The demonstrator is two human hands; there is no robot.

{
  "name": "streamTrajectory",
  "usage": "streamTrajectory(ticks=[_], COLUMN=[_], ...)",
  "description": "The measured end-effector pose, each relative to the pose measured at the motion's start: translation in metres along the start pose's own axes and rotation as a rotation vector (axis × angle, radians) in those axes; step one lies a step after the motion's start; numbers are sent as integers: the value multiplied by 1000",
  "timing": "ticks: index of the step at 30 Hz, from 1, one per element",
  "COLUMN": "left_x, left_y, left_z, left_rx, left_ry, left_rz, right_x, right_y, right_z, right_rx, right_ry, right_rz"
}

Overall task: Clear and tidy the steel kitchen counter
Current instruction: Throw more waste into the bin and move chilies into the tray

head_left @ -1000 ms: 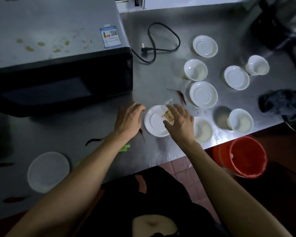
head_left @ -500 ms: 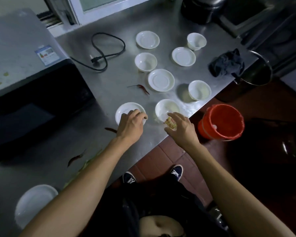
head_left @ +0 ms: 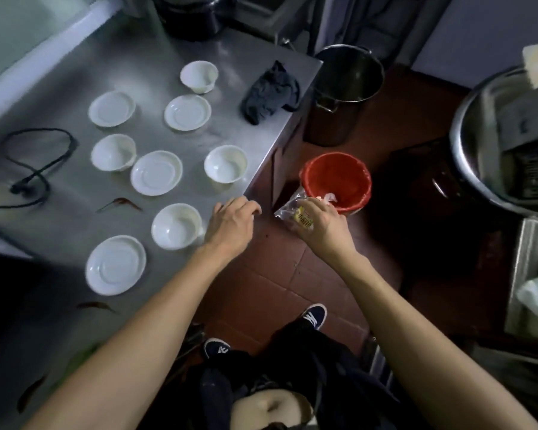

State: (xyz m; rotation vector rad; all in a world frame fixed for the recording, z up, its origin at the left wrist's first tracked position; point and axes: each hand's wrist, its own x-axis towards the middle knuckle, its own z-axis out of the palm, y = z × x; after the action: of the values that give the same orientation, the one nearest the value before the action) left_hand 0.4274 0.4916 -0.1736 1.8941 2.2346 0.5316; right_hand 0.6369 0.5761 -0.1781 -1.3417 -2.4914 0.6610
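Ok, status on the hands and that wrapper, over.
Right hand grips plastic wrapper off the counter edge, beside the red bucket. Left hand loosely curled, holding nothing, at the counter edge. Nothing blocking the bucket.

brushed steel counter [head_left: 230,141], glossy ceramic saucers [head_left: 115,264]

Probably a working kitchen: steel counter [head_left: 59,218], white bowls [head_left: 177,226], big steel stockpot [head_left: 345,88] on tiled floor.
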Motion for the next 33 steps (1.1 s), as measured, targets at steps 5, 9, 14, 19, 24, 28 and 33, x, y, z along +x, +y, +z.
streamTrajectory(ticks=[5, 9, 14, 19, 24, 28, 33], left_x=[49, 78, 106, 135, 174, 214, 279], left_y=[63, 111, 148, 167, 168, 157, 140], left_z=[36, 62, 91, 112, 138, 161, 184], left_rx=[21, 24, 22, -5, -5, -43, -91], left_ry=[-65, -111, -177, -211, -259, -273, -326], left_rz=[84, 149, 214, 273, 263, 247, 176], right_x=[-7, -15, -23, -23, 0, 39, 111], right_y=[75, 121, 160, 189, 212, 232, 248], right_z=[-40, -61, -78, -90, -96, -96, -92], right_rx=[-7, -17, 10, 12, -5, -33, -76], right_ry=[65, 59, 80, 10, -68, -103, -179], right_rz=[111, 187, 272, 375, 416, 425, 444])
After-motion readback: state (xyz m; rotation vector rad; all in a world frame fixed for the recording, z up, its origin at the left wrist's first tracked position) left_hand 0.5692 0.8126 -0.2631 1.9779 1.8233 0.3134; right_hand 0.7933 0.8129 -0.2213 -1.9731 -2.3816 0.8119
